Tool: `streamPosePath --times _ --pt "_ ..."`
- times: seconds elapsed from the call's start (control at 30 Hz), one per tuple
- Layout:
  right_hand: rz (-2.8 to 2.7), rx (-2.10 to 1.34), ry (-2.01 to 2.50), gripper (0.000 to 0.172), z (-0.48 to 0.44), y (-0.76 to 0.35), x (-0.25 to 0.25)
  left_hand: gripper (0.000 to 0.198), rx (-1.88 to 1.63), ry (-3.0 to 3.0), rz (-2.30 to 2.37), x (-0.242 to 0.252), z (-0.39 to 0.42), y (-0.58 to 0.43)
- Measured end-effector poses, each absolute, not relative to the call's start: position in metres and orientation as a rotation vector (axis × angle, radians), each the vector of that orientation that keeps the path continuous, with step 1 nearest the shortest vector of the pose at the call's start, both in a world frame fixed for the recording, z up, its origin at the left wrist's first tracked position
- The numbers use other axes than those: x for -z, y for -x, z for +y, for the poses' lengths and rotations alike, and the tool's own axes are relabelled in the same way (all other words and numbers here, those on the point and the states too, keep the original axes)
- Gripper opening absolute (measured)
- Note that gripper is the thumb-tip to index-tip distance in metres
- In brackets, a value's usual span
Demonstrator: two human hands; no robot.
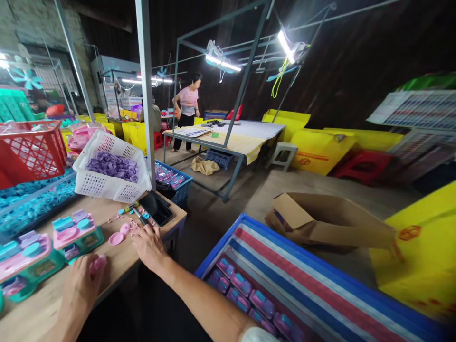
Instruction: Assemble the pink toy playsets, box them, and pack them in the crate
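My left hand (81, 281) is at the table's front edge, its fingers closed on a small pink plastic piece (98, 264). My right hand (150, 246) reaches over the wooden table (123, 263), fingers stretched out among small pink parts (133, 224). Just left of its fingertips lie a pink round dish (116, 239) and a pink rounded piece (125, 229). A pen-like tool (139, 216) and a black phone (156, 208) are beyond it. Beside my left hand stand toy sets in pink and teal, one nearer (77, 236) and another (31, 263) farther left.
A white basket of purple parts (113, 166) tilts at the table's back, beside a red basket (33, 149). At right, a blue-rimmed bin with a striped liner (285, 266) holds several packed toys. An open carton (331, 218) lies beyond. A person (187, 102) stands by a far table.
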State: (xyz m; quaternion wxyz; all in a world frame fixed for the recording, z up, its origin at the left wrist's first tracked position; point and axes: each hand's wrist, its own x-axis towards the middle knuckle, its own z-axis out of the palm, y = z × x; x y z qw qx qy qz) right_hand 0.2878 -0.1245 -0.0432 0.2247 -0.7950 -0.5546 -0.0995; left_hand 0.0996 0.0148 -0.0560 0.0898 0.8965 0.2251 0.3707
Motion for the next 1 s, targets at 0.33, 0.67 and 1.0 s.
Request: streamPosePath --times 0.33,0.67,1.0 --pt "-1.495 0.245 2.276 0.025 -0.109 -0.295 0.034 0.043 -0.966 -2.367 0.914 0.053 0.011 -0.091" --pt "-1.458 0.164 2.311 0.028 -0.108 -0.31 0.027 0.035 -1.046 -2.525 0.747 0.063 0.011 -0.094" --pt "-1.506 0.115 2.214 0.022 -0.127 -0.308 0.043 0.031 -1.068 -2.556 0.523 0.052 -0.01 -0.089"
